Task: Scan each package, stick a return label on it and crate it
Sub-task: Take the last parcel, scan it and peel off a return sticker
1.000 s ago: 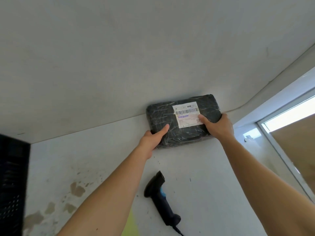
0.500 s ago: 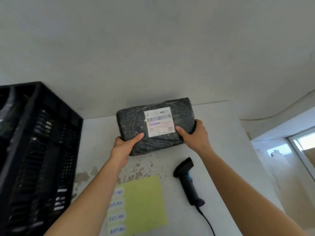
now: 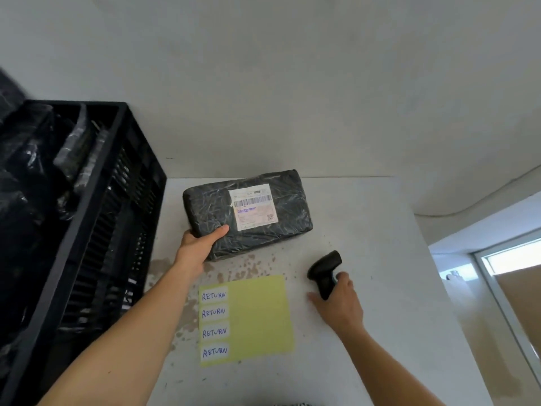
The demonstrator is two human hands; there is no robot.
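Package (image 3: 248, 213) is sitting on the white table (image 3: 366, 230), wrapped in crinkly black plastic with a white shipping label (image 3: 253, 206) facing up, barcode near the top of it. Left hand (image 3: 196, 249) grips its near left corner, thumb lying on the top face and the fingers tucked under or behind where I can't see them. Right hand (image 3: 339, 303) is over at the black barcode scanner (image 3: 325, 272), fingers curled round the handle, scanner head sticking up and away from the person toward the package but not touching it; can't tell if it's lifted off the table or not. Between the two arms there's a yellow sheet (image 3: 257, 317) lying flat with four white RETURN stickers (image 3: 214, 322) in a column down its left edge, blue handwriting. Black plastic crate (image 3: 117, 206) stands at the left, right beside the table edge, with several black-wrapped parcels (image 3: 67, 153) already inside. Brownish stains (image 3: 248, 265) are spattered on the tabletop just below the package
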